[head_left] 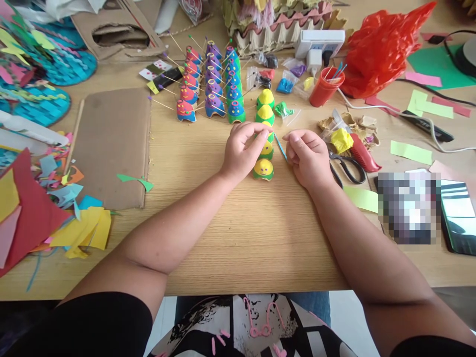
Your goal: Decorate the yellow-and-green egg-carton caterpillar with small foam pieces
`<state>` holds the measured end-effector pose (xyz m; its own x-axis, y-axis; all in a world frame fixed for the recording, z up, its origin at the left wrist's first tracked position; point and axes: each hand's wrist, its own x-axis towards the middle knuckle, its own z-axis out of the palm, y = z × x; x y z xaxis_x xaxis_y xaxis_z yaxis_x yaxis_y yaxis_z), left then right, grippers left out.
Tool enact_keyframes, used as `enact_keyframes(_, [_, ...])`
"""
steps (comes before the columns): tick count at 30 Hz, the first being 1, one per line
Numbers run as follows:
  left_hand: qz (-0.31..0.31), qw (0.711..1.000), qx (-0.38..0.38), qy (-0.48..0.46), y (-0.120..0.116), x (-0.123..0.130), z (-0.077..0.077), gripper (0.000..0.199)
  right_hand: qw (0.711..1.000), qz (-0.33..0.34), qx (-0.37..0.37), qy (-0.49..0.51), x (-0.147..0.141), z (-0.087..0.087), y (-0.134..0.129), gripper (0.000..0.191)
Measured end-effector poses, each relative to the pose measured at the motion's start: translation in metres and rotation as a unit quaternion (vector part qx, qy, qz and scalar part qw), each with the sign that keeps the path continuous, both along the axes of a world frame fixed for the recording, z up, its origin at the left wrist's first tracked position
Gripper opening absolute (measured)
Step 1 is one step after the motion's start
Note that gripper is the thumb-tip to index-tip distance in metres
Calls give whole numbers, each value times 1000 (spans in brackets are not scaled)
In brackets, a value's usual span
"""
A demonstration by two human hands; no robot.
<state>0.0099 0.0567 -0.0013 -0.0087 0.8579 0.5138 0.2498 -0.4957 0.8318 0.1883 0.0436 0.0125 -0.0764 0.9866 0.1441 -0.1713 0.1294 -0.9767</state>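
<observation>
My left hand (243, 151) hovers over a yellow and green egg-carton caterpillar (264, 169), whose front cup bears a small smiling face. Its thumb and forefinger are pinched together; what is between them, if anything, is too small to make out. To the right, my right hand (308, 156) is closed, with a thin blue stick (280, 146) slanting out of its lower fingers toward the left fingertips. The hands partly cover the caterpillar's middle cups. Beyond stand three finished-looking caterpillars with stick feelers: a red and blue one (186, 109), a purple one (214, 105) and a blue and green one (235, 110).
Small bags of coloured clay (285, 85) lie behind, near a red cup (323, 89) of sticks and a white power strip (320, 42). Black scissors (349, 168) and a phone (459, 213) are at right. Cardboard (111, 144) and paper scraps (84, 230) lie left.
</observation>
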Motion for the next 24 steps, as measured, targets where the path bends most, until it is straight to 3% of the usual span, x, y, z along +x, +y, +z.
enact_keyframes(5, [-5,1000,12,20,-1,-1,2,22,999,7,-21,48,0,1,1,53])
enact_keyframes(16, [-8,999,36,36,-2,-1,3,22,1000,4,-23,7,0,-1,1,59])
enact_keyframes(24, [-8,996,62,64,-1,-3,0,36,1000,9,-22,9,0,0,0,58])
